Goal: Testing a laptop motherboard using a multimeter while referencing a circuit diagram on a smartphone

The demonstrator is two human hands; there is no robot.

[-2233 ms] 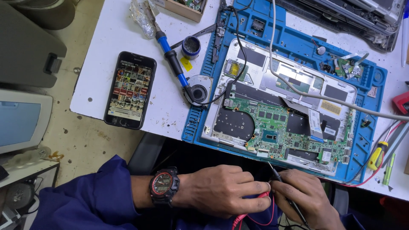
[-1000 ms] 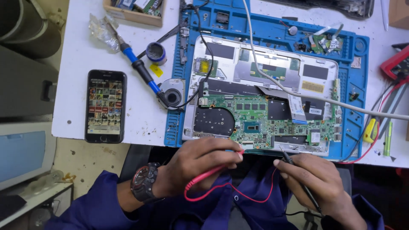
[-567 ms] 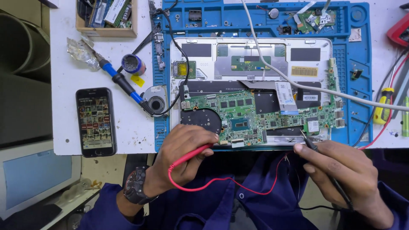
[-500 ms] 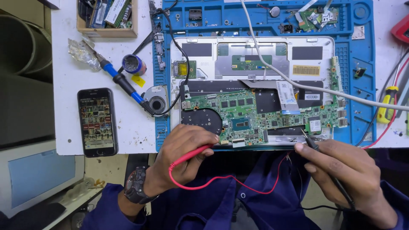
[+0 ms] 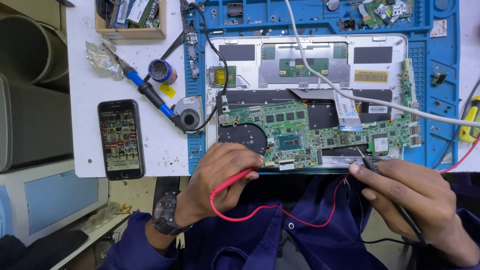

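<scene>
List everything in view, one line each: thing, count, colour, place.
Laptop chassis: one, silver, on mat.
Circuit board: one, green, inside chassis.
Mat: one, blue, on table.
Phone: one, black, table left.
Soldering iron: one, blue-black, beside phone.
Fan: one, grey, mat's left edge.
Box: one, brown, top left.
White cable: one, across chassis.
Red probe: one, in left hand.
Black probe: one, in right hand.
Wristwatch: one, dark, left wrist.
</scene>
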